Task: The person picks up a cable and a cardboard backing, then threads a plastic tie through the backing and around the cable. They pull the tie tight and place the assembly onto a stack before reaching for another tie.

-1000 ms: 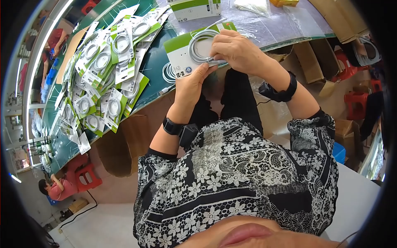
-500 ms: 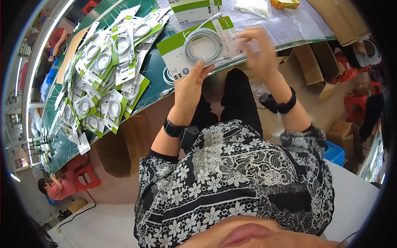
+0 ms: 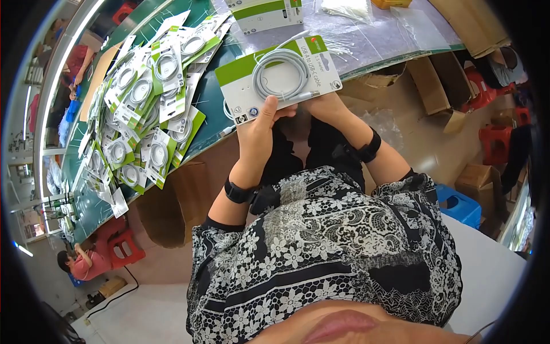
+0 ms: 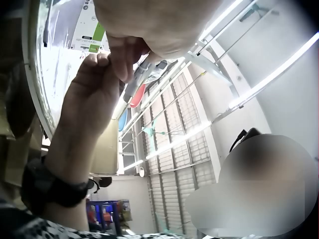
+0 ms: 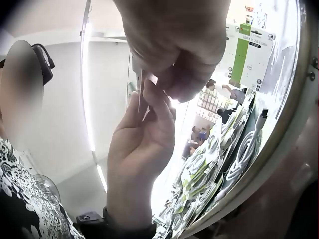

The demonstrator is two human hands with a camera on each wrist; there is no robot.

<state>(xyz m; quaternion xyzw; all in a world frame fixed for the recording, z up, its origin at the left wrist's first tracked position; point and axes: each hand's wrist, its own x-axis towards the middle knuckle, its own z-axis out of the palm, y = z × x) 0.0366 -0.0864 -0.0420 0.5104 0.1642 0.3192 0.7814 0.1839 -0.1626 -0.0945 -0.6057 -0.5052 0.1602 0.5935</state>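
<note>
A white and green card (image 3: 232, 89) printed "USB-A to USB-C cable" carries a coiled grey-white cable (image 3: 255, 75) on its front. My left hand (image 3: 258, 131) grips the card's lower edge, thumb on the front and fingers behind. At the lower right edge, my right hand (image 3: 331, 110) has its fingers behind the card, hidden in the head view. In the left wrist view, the bent fingers of the right hand (image 4: 89, 99) are close to the left hand's fingers. I cannot tell whether the right fingers pinch something there.
A heap of carded cables (image 3: 140, 94) covers the green table on the left. Another coiled cable (image 3: 227, 109) lies at the table's edge behind the card. Green-white boxes (image 3: 268, 20), loose white ties (image 3: 339, 47) and a yellow box (image 3: 391, 3) are at the back. Cardboard boxes (image 3: 427, 86) stand at the right.
My right hand has left the front of the coil, swung out to the right, and come back under the card's lower right edge. My left hand keeps its grip on the card.
</note>
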